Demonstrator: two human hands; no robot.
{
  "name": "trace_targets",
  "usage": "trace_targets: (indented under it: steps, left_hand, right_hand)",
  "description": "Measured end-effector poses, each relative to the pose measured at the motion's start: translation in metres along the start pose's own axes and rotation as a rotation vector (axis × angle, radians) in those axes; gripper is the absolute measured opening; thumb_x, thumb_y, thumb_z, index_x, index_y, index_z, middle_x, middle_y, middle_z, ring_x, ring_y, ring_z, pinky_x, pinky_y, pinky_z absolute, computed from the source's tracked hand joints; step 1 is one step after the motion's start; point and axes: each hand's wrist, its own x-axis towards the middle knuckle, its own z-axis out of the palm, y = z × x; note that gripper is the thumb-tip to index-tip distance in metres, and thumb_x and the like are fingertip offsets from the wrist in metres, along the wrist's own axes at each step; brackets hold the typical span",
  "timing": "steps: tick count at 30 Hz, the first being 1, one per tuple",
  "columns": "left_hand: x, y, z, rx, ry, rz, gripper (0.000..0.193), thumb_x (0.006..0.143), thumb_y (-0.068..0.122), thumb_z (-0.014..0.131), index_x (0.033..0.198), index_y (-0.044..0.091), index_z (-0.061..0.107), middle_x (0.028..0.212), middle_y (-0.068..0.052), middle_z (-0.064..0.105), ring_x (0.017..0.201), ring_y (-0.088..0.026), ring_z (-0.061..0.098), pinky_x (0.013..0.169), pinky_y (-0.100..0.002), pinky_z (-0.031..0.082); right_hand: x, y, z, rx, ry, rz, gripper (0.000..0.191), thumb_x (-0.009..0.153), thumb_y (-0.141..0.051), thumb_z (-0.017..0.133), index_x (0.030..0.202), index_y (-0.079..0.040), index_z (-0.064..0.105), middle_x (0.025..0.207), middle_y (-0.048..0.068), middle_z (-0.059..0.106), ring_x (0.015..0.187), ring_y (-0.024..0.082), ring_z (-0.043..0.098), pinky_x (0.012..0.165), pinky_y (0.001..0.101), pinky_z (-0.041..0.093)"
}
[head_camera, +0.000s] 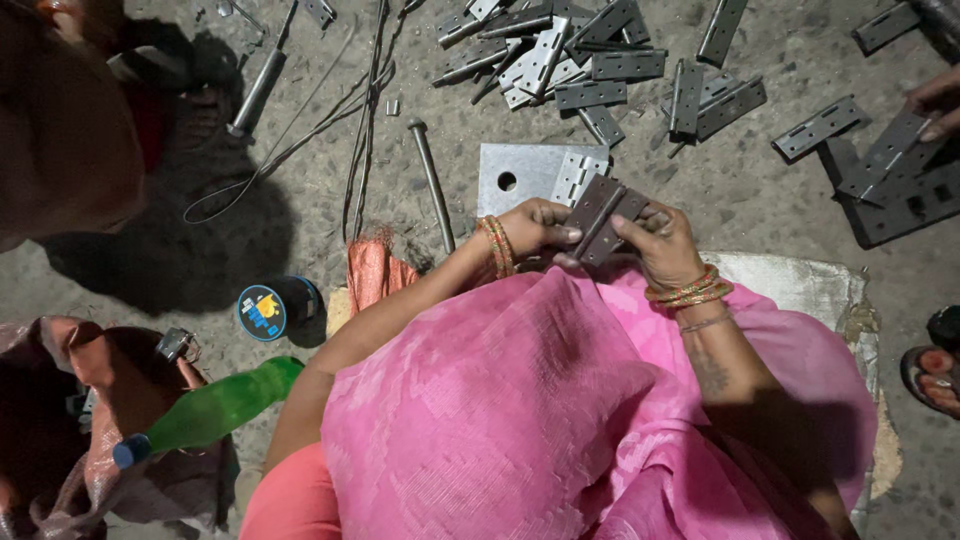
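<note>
2 hands (540, 228) (662, 243) around a grey metal hinge (603, 215)

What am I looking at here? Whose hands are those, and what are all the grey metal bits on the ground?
This picture comes from a camera worn on a person's head, looking down, so you see their own lap in pink cloth and their two hands. The left hand and right hand together hold a grey metal hinge, the folding part that lets a door swing. More hinges lie in a heap on the rough floor, beside a flat metal plate with a hole. A green bottle lies on the left. At the right edge, another person's hand touches other hinges.
</note>
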Motion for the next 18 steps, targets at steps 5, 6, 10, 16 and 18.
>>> trace_targets:
  steps: [5,6,10,16,18]
  left_hand:
    - [-0.004,0.003,-0.003,-0.024,0.089,-0.048,0.027,0.098,0.008,0.069,0.123,-0.002,0.073,0.088,-0.007,0.075,0.064,-0.011,0.062,0.051,-0.024,0.047]
    - [-0.004,0.004,-0.004,-0.009,0.125,-0.028,0.029,0.096,0.008,0.069,0.124,0.0,0.072,0.09,-0.006,0.076,0.067,-0.011,0.065,0.056,-0.025,0.051]
    - [-0.009,0.01,-0.011,0.296,0.39,0.069,0.035,0.09,0.013,0.075,0.123,0.002,0.072,0.092,-0.007,0.078,0.076,-0.013,0.069,0.068,-0.03,0.058]
    - [-0.015,0.014,-0.009,0.913,0.762,0.285,0.034,0.091,0.025,0.075,0.115,0.001,0.075,0.096,-0.02,0.077,0.086,-0.034,0.074,0.078,-0.042,0.058]
    - [-0.014,0.012,-0.001,1.106,0.739,0.297,0.038,0.09,0.032,0.078,0.11,0.0,0.072,0.098,-0.024,0.073,0.088,-0.04,0.072,0.079,-0.046,0.057]
  right_hand:
    - [0.007,0.003,0.012,0.109,0.015,0.044,0.023,0.099,-0.005,0.068,0.12,0.004,0.066,0.106,0.008,0.074,0.089,0.015,0.072,0.081,0.031,0.063]
    - [0.011,0.005,0.013,0.127,0.037,0.081,0.027,0.1,-0.007,0.067,0.125,0.004,0.064,0.109,0.009,0.073,0.091,0.015,0.072,0.082,0.0313,0.063]
    - [0.021,0.017,0.013,0.066,0.144,0.199,0.041,0.1,-0.011,0.061,0.139,0.0,0.054,0.124,0.011,0.069,0.1,0.017,0.069,0.081,0.0308,0.061]
    - [0.027,0.023,0.014,-0.03,0.174,0.2,0.043,0.1,-0.008,0.059,0.143,-0.003,0.052,0.135,0.01,0.063,0.106,0.016,0.065,0.084,0.0293,0.058]
    - [0.028,0.022,0.016,-0.067,0.167,0.192,0.043,0.1,-0.007,0.059,0.142,-0.004,0.053,0.136,0.01,0.063,0.107,0.016,0.064,0.085,0.0292,0.057]
